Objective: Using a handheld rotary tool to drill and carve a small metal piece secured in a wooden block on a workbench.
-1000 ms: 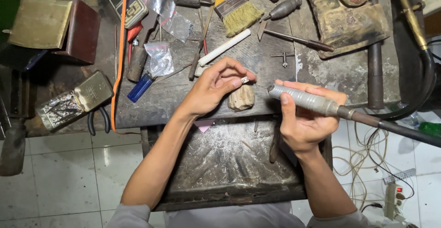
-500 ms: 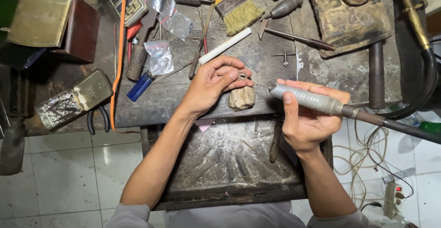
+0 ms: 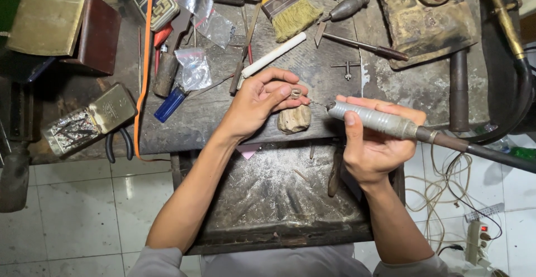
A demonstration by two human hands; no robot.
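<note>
Head view: small silver ring (image 3: 295,93), round, metallic.

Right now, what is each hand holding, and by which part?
The left hand pinches a small ring by its rim between the fingertips. The right hand grips a grey rotary handpiece around its barrel.

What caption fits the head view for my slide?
Left hand holds a small ring while right hand points a rotary handpiece at it.
</note>
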